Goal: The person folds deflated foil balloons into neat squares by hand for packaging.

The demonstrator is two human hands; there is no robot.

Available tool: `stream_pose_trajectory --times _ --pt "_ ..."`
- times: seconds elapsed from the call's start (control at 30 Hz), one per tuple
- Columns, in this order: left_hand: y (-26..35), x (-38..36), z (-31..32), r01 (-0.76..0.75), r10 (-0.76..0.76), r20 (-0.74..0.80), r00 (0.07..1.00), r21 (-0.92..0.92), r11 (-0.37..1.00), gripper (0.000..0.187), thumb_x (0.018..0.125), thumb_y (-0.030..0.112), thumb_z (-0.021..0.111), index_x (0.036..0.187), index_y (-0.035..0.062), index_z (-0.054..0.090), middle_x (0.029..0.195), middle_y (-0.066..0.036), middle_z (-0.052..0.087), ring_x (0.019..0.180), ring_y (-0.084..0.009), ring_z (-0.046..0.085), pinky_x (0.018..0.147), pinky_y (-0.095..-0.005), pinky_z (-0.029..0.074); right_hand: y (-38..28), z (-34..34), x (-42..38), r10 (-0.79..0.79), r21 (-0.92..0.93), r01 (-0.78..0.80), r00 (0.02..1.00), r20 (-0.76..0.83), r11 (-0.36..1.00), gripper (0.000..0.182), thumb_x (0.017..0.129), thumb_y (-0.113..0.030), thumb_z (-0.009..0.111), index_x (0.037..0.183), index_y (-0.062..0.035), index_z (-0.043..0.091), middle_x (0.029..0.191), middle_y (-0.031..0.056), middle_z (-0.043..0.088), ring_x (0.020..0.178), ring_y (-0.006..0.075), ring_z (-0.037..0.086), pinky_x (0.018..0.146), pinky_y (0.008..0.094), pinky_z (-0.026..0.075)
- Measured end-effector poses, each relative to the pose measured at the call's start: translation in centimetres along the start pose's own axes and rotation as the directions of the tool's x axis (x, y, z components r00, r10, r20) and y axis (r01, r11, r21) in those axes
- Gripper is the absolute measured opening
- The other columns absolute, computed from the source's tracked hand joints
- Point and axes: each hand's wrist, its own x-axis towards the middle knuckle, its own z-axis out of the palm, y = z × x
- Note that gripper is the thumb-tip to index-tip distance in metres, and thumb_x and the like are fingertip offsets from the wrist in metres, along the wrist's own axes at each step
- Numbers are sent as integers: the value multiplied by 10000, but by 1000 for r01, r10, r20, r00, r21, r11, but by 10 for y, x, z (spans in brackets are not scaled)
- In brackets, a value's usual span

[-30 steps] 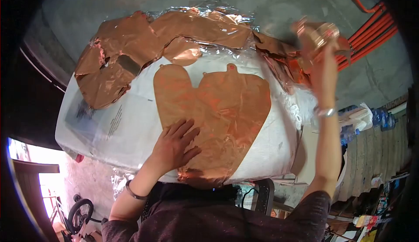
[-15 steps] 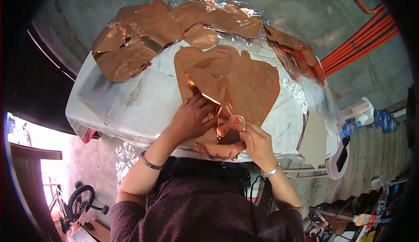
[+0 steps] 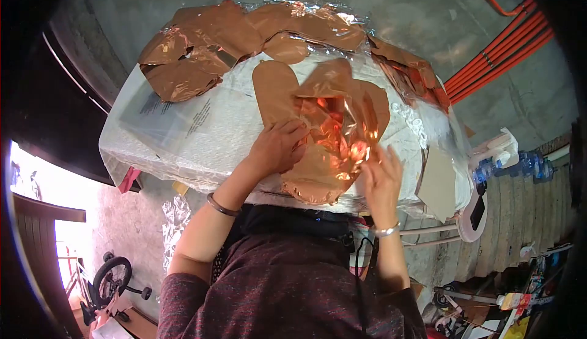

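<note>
A flat copper-coloured foil balloon (image 3: 275, 91) with rounded lobes lies on the white wrapped surface in front of me. Its middle is creased and raised, with the shiny side catching orange light. My left hand (image 3: 281, 146) grips the left part of the foil, its fingers curled over and thumb toward the centre. Just off the lower right edge, my right hand (image 3: 382, 180) is lifted with fingers apart and slightly blurred. Along the lower edge the foil curls near the table's front.
More copper foil pieces (image 3: 202, 27) lie along the back and at the right (image 3: 416, 79). The white surface (image 3: 177, 137) carries clear plastic film and a grey card (image 3: 439, 183) at right. Orange pipes (image 3: 489, 60), blue plastic bottles (image 3: 532, 166) and a small wheeled vehicle (image 3: 113, 281) are around it.
The foil has been creased and folded up, showing more of its shiny side. My right hand has moved right, away from the clear ring-like piece at its fingers; my left hand has shifted slightly right.
</note>
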Motion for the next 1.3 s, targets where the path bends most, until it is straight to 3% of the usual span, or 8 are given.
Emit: stream_pose_trajectory --times 0.17,0.37,0.5,0.67,0.73,0.87,0.93,1.3 --pt "2 -2 -3 12 -15 70 997 40 999 342 859 245 621 1169 103 607 1237 -98 583 1177 -313 536 938 -421 453 -31 8 -21 -84 250 52 989 118 967 103 846 -90 659 876 6 682 1154 147 652 1159 340 552 1009 433 399" --pt "1 0 -4 23 -20 89 996 -37 999 284 884 241 591 1124 90 608 1198 -87 590 1151 -293 540 940 -400 444 -34 15 -14 72 636 -235 960 272 735 118 860 -40 612 947 16 669 1074 169 675 1096 349 604 997 403 428" --pt "1 1 -7 28 -28 139 990 4 1000 317 887 268 593 1140 79 597 1214 -92 581 1161 -291 531 948 -404 437 -33 21 -27 -222 459 83 941 257 884 260 797 3 620 1049 -19 679 1198 135 638 1206 340 536 1049 447 381" --pt "2 -2 -4 53 -56 123 991 23 998 391 887 289 597 1211 73 576 1269 -107 565 1193 -302 515 970 -421 423 -33 24 -38 -256 436 106 919 301 894 382 780 -8 635 1158 -62 662 1305 122 577 1265 336 485 1066 467 358" --pt "2 -1 -2 -18 17 -45 999 -30 999 320 859 299 606 1090 77 584 1089 -86 601 1075 -277 556 880 -429 439 -32 26 -40 -270 383 152 922 278 911 374 820 -75 644 1191 -115 654 1304 93 573 1251 319 493 1061 472 370" --pt "1 -1 -4 -8 7 -29 1000 -43 999 320 858 307 610 1081 79 589 1095 -89 602 1070 -280 562 874 -432 441 -32 27 -38 -292 385 167 910 294 908 385 815 -78 652 1196 -131 654 1320 86 564 1261 312 485 1064 476 366" --pt "3 0 -9 73 -66 155 986 -39 997 428 872 287 619 1247 88 563 1264 -122 569 1182 -316 530 971 -430 421 -33 27 -37 -316 402 185 904 288 897 429 779 -5 639 1192 -117 660 1346 97 550 1283 324 464 1064 466 356" --pt "0 -1 -4 30 -29 111 993 -5 1000 400 861 287 635 1214 108 577 1232 -118 582 1141 -324 551 936 -427 440 -36 25 -38 -327 417 195 905 272 888 453 748 7 651 1179 -130 670 1345 109 546 1274 327 475 1055 475 363"
